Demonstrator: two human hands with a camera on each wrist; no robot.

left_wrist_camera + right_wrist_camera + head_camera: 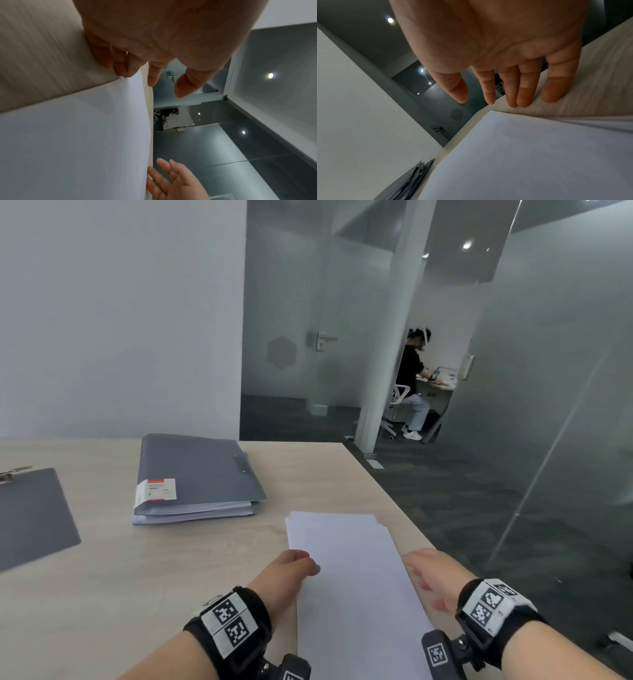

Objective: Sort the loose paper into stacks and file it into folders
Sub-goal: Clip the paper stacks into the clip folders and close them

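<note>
— Where does the paper stack [346,573] lie?

— Lower centre of the head view, on the worktop [191,559], long axis running away from the person, flanked by both hands.

— And the grips?

— Left hand [291,568] touches the stack's left edge with loosely curled fingertips; right hand [430,575] is spread flat just beside the right edge. The grey folder [198,474] waits upper left, nearer the left hand.

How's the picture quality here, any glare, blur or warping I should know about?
Head view: evenly lit, wide-angle bending of the glass walls, paper stack washed out. Left wrist view: table streaked with blur, left hand close and shaded. Right wrist view: right hand soft, ceiling light flaring.
</note>
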